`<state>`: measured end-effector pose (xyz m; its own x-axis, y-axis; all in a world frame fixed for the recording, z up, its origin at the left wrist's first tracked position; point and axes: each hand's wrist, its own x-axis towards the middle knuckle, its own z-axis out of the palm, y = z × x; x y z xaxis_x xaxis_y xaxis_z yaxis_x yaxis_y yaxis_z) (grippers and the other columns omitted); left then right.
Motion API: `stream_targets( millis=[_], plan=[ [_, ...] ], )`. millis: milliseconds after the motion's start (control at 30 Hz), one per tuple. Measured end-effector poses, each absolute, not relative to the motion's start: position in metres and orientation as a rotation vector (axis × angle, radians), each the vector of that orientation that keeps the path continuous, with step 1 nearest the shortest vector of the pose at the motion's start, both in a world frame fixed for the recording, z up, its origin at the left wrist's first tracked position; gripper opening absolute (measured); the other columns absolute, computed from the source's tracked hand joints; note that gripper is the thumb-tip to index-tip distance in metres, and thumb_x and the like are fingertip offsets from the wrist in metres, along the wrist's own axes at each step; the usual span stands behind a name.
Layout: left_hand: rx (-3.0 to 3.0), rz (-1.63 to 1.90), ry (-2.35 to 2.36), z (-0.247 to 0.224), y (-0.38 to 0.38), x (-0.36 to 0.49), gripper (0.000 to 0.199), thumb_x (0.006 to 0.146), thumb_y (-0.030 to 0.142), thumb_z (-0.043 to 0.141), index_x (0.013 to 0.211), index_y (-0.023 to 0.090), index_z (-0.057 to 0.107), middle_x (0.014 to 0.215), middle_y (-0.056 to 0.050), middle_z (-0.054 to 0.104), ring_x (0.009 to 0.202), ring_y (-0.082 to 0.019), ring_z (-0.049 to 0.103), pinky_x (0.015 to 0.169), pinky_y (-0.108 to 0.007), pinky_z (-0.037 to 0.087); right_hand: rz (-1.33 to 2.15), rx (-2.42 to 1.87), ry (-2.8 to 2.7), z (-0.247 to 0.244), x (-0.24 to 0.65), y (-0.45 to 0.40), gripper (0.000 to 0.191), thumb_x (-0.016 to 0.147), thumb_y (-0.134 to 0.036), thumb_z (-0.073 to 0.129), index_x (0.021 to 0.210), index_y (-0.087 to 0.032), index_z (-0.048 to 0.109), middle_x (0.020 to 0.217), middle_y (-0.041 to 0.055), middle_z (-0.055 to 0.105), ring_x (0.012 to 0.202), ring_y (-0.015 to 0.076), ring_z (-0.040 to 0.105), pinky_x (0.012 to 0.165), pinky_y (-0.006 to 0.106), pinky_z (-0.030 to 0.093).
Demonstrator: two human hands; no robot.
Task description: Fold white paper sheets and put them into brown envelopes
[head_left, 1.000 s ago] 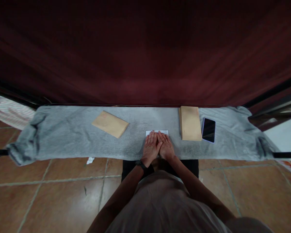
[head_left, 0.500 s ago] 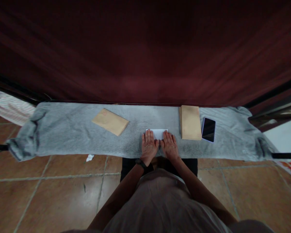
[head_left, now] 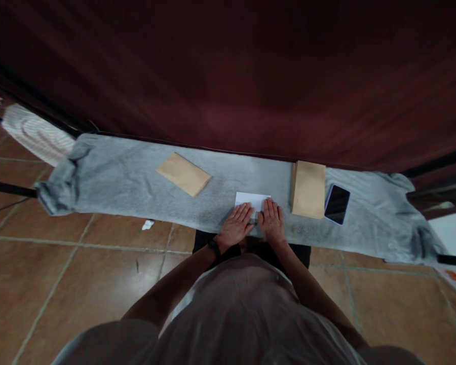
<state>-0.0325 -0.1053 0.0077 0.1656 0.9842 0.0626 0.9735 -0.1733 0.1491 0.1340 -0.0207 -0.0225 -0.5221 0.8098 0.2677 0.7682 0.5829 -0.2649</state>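
Observation:
A white sheet of paper point(head_left: 253, 198) lies on the grey cloth near its front edge, partly covered by both hands. My left hand point(head_left: 235, 225) rests flat on the paper's left part, fingers stretched out and pointing up to the right. On the paper's right edge, my right hand point(head_left: 272, 222) lies with its fingers extended forward. Both hands are open and grip nothing. To the right stands a stack of brown envelopes point(head_left: 309, 190). A few more brown envelopes point(head_left: 184, 174), or a single one, lie slanted to the left.
A phone point(head_left: 337, 204) with a dark screen lies right of the envelope stack. The grey cloth point(head_left: 117, 172) covers a narrow surface, with a dark red curtain point(head_left: 228, 91) behind it. A white scrap point(head_left: 148, 224) is on the tiled floor point(head_left: 110, 284).
The camera view has tilted and shifted a little. My left hand has turned and slid down the paper, so more of the white sheet shows. The envelopes and phone stay in place.

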Motion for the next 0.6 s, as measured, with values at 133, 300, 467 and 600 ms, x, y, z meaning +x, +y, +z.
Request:
stream_targets(
  millis=[133,300,467,600],
  plan=[
    [2.397,0.206,1.879,0.007,-0.109,-0.038,0.059,0.105,0.043,0.037,0.156,0.014,0.035,0.165,-0.012,0.029,0.155,-0.024,0.019,0.127,-0.043,0.019,0.17,-1.274,-2.46,-0.022,0.135,-0.021,0.059,0.105,-0.034,0.032,0.157,-0.006,0.031,0.158,0.021,0.039,0.145,0.0331,0.039,0.118,0.055,0.028],
    [2.42,0.225,1.833,0.01,-0.111,-0.04,0.068,0.1,0.055,0.046,0.157,0.02,0.033,0.167,-0.015,0.024,0.155,-0.028,0.017,0.127,-0.045,0.02,0.204,-1.27,-2.447,-0.018,0.137,-0.019,0.059,0.106,-0.036,0.033,0.157,-0.007,0.033,0.157,0.0218,0.041,0.145,0.0336,0.039,0.117,0.057,0.029],
    [2.42,0.199,1.829,0.011,-0.11,-0.039,0.068,0.1,0.056,0.046,0.154,0.016,0.038,0.166,-0.017,0.024,0.155,-0.029,0.016,0.127,-0.045,0.019,0.259,-1.155,-2.523,-0.005,0.132,-0.022,0.056,0.106,-0.033,0.032,0.155,-0.007,0.036,0.158,0.0195,0.041,0.149,0.0315,0.033,0.119,0.057,0.027],
    [2.428,0.164,1.837,0.008,-0.109,-0.039,0.069,0.099,0.051,0.05,0.151,0.007,0.042,0.163,-0.021,0.03,0.154,-0.03,0.022,0.127,-0.044,0.019,0.371,-0.956,-2.666,0.003,0.124,-0.035,0.054,0.107,-0.031,0.03,0.156,-0.01,0.036,0.159,0.0138,0.042,0.15,0.0244,0.033,0.122,0.047,0.028]
  ],
)
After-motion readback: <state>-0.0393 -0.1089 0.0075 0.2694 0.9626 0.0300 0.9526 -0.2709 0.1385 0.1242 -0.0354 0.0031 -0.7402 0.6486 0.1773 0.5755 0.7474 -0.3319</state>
